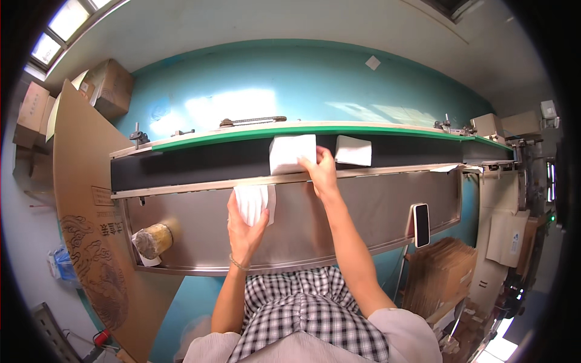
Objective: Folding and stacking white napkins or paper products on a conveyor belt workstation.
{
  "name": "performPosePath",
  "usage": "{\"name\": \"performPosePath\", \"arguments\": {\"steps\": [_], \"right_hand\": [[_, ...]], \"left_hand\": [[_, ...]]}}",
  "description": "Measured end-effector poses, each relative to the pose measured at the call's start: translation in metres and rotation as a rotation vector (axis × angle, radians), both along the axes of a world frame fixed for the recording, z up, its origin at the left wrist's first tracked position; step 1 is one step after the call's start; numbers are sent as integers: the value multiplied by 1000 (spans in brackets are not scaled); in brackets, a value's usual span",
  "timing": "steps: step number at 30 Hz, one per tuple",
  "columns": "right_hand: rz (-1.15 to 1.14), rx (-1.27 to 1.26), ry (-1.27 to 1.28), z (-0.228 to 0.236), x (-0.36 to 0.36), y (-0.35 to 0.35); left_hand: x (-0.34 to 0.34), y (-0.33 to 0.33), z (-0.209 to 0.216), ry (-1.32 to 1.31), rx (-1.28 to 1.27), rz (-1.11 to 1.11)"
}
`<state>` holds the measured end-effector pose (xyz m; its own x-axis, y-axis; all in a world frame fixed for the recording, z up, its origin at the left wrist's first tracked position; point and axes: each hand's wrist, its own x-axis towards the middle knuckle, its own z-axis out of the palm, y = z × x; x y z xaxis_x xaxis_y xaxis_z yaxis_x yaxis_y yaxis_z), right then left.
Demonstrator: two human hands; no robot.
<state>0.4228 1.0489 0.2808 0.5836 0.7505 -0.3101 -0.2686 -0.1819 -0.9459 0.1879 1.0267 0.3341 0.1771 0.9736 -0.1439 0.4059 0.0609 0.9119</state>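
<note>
1. Head view, left hand (245, 233): it is raised over the counter (381, 212), a long metal surface with a raised rim. Its fingers pinch a white pleated stack (253, 202), thumb at the right side, the others at the left. A thin band (239, 264) circles the wrist.
2. Head view, right hand (325, 175): it reaches over the wooden strip (157, 192) to the left packet (290, 151), which is white and squarish. The thumb lies across the packet's face and the other fingers close at its right edge, pinching it. Whether the packet rests fully on the black belt (193, 171) or is partly lifted cannot be told.
3. Head view, belt: a right packet (354, 150), also white, lies on it just beside the right hand, apart from the left packet. A green rail (212, 138) runs along the far side; the wooden strip borders the near side.
4. Head view, counter: a yellowish roll (154, 240) stands near the left end. A phone (422, 225) is at the front rim, toward the right end.
5. Head view, surroundings: a large cardboard sheet (91, 181) stands at the left, with a box (110, 88) behind it. Flattened cardboard (442, 275) is stacked below the phone. The wall (302, 78) beyond the rail is turquoise.
</note>
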Motion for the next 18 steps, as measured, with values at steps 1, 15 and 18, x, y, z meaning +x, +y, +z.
{"name": "performPosePath", "arguments": {"steps": [1,15,18], "right_hand": [[-102,-31,-124,-2,-1,2],[142,-131,-662,51,-59,-53],[276,-93,-574,44,-97,-52]], "left_hand": [[0,-1,-1,3,3,-6],[-11,-5,-8,20,32,12],[-3,1,-17,-13,41,-22]]}}
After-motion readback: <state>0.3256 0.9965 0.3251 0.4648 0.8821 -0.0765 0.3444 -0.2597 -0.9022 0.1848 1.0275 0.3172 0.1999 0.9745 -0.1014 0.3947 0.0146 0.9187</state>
